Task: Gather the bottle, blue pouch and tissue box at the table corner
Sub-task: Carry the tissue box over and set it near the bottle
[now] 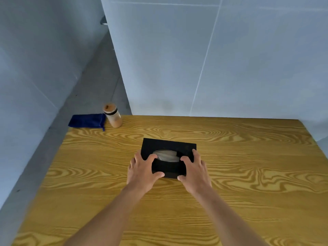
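Worktop (248, 174): wood-grain, yellow-brown, smooth, slight sheen. Tissue box (168, 145): matt black, white paper tissue in slot. Blue pouch (87, 121), 10 o'clock: soft velvety cloth. Bottle (113, 115): clear, glossy, brown cork-like lid.

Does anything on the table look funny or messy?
Nothing is spilled or broken. The blue pouch hangs partly over the table's far left corner beside the upright bottle. Both hands, left and right, grip the black tissue box.

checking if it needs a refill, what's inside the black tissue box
Through the top opening of the black tissue box, pale tissue shows. How much is left is hidden by the box walls, the left hand and the right hand.
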